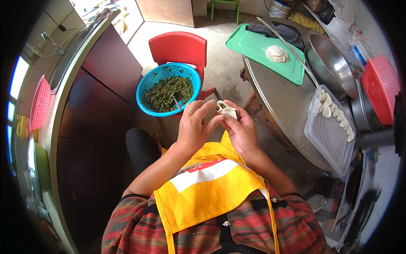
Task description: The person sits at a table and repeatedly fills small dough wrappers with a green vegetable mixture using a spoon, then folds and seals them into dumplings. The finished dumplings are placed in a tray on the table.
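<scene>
A partly folded dumpling [227, 110] rests between the thumb and fingers of my right hand [241, 130]; green filling shows through its gap. My left hand [195, 123] is just left of it, fingers apart and holding nothing. Beyond my left hand, a blue basin [139, 92] holds chopped green-brown filling [168, 90], with a metal spoon [176, 101] stuck in it. The basin stands on a red plastic chair [178, 47]. On the green board [247, 43] lies a stack of round dough wrappers [277, 54]. Folded dumplings [341, 117] line one side of a clear ridged plastic tray [326, 139].
The round metal table [279, 117] curves along my right. A long stick [287, 47] lies across the green board, beside a steel bowl [331, 63] and a red colander [380, 89]. A dark-fronted counter [95, 127] stands at left, with a pink basket [40, 104] on top.
</scene>
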Tool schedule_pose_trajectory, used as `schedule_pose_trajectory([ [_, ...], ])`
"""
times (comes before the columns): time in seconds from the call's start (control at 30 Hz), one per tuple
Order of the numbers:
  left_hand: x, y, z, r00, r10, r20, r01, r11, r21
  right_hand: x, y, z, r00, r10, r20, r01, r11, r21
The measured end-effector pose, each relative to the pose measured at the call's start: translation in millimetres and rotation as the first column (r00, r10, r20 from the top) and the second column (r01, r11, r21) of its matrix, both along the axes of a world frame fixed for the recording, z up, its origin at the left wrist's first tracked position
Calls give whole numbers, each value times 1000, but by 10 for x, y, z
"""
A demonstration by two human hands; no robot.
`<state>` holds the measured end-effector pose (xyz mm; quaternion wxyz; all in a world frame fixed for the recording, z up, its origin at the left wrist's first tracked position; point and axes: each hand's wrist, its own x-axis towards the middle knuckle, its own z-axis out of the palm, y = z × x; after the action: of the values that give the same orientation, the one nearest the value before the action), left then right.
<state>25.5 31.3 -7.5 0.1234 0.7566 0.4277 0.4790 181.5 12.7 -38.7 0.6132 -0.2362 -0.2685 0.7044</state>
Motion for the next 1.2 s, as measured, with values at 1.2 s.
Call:
schedule_pose_trajectory([
  [1.2, -113, 132, -14, 986, -164, -41, 167, 982, 92, -60, -3, -33, 996, 61, 61, -58, 997, -51],
])
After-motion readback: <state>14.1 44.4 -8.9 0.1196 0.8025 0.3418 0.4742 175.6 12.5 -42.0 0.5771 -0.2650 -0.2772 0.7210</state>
